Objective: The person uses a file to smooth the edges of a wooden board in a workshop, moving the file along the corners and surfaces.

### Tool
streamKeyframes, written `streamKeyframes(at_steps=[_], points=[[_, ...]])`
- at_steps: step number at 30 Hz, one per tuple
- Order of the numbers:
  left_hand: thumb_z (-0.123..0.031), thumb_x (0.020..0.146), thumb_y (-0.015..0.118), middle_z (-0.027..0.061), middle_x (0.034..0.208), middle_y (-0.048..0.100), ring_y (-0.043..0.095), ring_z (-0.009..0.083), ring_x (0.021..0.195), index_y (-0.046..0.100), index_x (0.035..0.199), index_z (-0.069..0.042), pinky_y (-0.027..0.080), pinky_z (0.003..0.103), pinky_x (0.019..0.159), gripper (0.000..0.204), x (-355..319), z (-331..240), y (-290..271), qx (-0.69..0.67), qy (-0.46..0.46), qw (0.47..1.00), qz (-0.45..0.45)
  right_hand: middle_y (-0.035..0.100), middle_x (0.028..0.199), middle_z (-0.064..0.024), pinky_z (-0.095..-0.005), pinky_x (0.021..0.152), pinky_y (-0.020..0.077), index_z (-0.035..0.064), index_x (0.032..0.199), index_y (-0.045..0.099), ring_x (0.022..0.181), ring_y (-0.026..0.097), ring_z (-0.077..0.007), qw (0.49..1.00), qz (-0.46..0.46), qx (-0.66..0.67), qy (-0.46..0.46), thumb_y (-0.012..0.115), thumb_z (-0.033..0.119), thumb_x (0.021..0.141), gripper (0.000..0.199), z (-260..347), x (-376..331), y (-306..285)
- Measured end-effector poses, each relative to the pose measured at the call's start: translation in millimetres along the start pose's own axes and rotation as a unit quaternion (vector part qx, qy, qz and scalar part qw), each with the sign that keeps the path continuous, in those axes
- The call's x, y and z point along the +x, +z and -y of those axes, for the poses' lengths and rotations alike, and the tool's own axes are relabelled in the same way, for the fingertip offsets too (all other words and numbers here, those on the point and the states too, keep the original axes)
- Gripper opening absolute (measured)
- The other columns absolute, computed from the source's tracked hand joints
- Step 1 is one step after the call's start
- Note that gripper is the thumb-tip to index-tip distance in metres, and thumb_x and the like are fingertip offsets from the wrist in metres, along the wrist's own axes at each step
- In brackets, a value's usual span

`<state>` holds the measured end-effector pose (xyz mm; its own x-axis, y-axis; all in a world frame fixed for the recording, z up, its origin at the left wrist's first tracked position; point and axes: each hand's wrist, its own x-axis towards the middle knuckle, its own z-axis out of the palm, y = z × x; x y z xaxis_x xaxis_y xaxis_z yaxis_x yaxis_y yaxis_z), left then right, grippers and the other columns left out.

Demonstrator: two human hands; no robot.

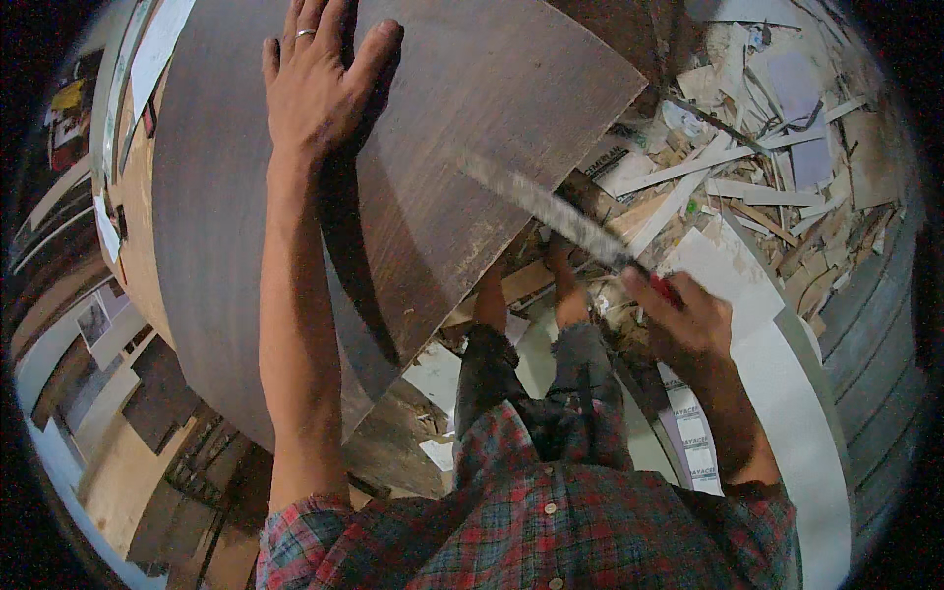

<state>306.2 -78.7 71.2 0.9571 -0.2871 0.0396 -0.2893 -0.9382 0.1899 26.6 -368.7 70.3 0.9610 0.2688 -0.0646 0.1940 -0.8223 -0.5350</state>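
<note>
A large dark brown wood-grain board [462, 118] fills the upper middle of the head view, its right-hand edges chipped and pale. My left hand [320, 84] rests flat on its face with the fingers stretched out, a ring on one of them. My right hand [683, 320] is closed around the red handle of a long, narrow metal blade [551, 211], blurred by motion. Whether it is a file or a saw I cannot make out. The blade slants up and left across the board's near right edge, its far end over the face. Contact with the edge cannot be judged.
Offcuts and strips [757, 192] lie heaped on the floor at the right, beside corrugated grey sheeting [865, 364]. A curved white panel [796, 413] stands near my right forearm. Stacked boards [147, 423] are at the left. My legs [531, 364] are below the board's edge.
</note>
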Motion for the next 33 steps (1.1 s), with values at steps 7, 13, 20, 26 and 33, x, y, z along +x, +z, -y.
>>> streamKeyframes(at_steps=[7, 13, 20, 26, 33], points=[[-0.041, 0.104, 0.038, 0.0168, 0.165, 0.029, 0.019, 0.0321, 0.156, 0.038, 0.156, -0.008, 0.008, 0.047, 0.126, 0.062, 0.0, -3.1, 3.1, -0.014, 0.005, 1.0, 0.001, 0.056, 0.079, -0.004, -0.0356, 0.052, 0.0517, 0.0331, 0.129, 0.07, 0.063, 0.064, -0.0223, 0.998, -0.057, -0.027, 0.024, 0.071, 0.012, 0.087, 0.047, -6.1, 77.0, 5.9], [-0.042, 0.104, 0.037, 0.0166, 0.165, 0.029, 0.018, 0.0311, 0.156, 0.038, 0.157, -0.009, 0.007, 0.047, 0.127, 0.062, 0.3, -0.6, 5.7, -0.025, -0.009, 1.0, 0.003, 0.056, 0.08, -0.0069, -0.0368, 0.057, 0.0509, 0.0261, 0.131, 0.07, 0.063, 0.06, -0.0258, 0.999, -0.026, 0.016, 0.03, 0.068, 0.0, 0.082, 0.056, -1.7, -8.4, 4.0], [-0.046, 0.105, 0.04, 0.0105, 0.164, 0.035, 0.027, 0.0303, 0.154, 0.042, 0.156, -0.023, 0.015, 0.053, 0.124, 0.056, 7.0, 42.8, 35.3, 0.001, 0.112, 0.989, -0.092, 0.056, 0.074, -0.007, -0.0376, 0.051, 0.0474, 0.0247, 0.128, 0.071, 0.058, 0.057, -0.0248, 0.997, -0.079, 0.002, -0.019, 0.071, -0.005, 0.078, 0.058, -18.8, 78.6, -5.9], [-0.044, 0.107, 0.034, 0.0098, 0.164, 0.034, 0.026, 0.0298, 0.154, 0.041, 0.157, -0.021, 0.013, 0.052, 0.124, 0.055, 6.9, 36.0, 36.4, -0.004, 0.107, 0.99, -0.092, 0.06, 0.075, -0.007, -0.0339, 0.056, 0.0527, 0.0287, 0.128, 0.07, 0.064, 0.063, -0.0239, 0.995, 0.02, 0.015, 0.102, 0.067, 0.009, 0.091, 0.042, -36.7, -14.0, -4.6], [-0.048, 0.104, 0.035, 0.0109, 0.165, 0.032, 0.023, 0.0301, 0.155, 0.04, 0.157, -0.022, 0.01, 0.055, 0.124, 0.059, 7.7, 48.3, 36.0, 0.0, 0.095, 0.993, -0.064, 0.055, 0.078, -0.0053, -0.0357, 0.055, 0.0531, 0.031, 0.139, 0.063, 0.064, 0.063, -0.022, 0.994, -0.078, -0.045, -0.063, 0.065, 0.01, 0.089, 0.055, -42.4, 89.2, -12.7]])
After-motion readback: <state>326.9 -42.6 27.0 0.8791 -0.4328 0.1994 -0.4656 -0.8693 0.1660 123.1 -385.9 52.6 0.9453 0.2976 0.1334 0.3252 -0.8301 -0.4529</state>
